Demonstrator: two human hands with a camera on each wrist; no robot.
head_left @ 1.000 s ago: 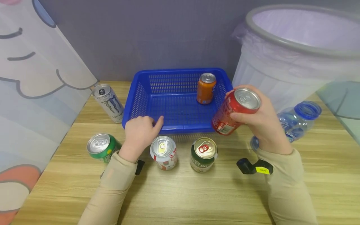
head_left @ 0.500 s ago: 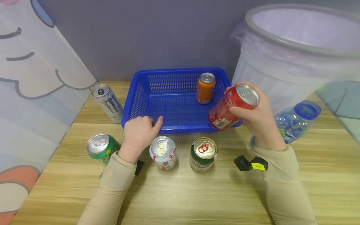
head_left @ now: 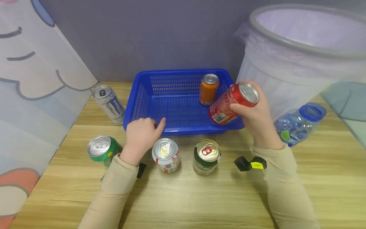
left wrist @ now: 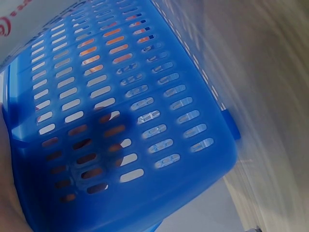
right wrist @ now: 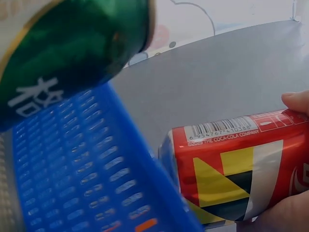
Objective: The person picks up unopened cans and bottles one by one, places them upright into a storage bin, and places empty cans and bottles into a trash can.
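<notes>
My right hand [head_left: 257, 122] grips a red Coca-Cola can [head_left: 226, 108] near its top, thumb on the near side. The can leans with its base toward the basket's inside, over the front right corner; its barcode and yellow-black pattern show in the right wrist view. My left hand [head_left: 142, 135] holds the front left rim of the blue plastic basket [head_left: 186, 129], fingers over the edge and thumb extended. In the left wrist view, finger shapes show through the slots of the basket wall [left wrist: 193, 169]. An orange can [head_left: 207, 95] stands upright inside, at the back right.
Before the basket stand a white can [head_left: 167, 160] and a dark green can [head_left: 204, 165]. A green can [head_left: 112, 149] and a tall Monster can [head_left: 112, 109] are at left. At right are a clear plastic bottle [head_left: 297, 125] and a large lined bin [head_left: 266, 70].
My right hand has carried the red can leftward and slightly away from me, from beside the basket's front right corner to over it. My left hand stays on the rim.
</notes>
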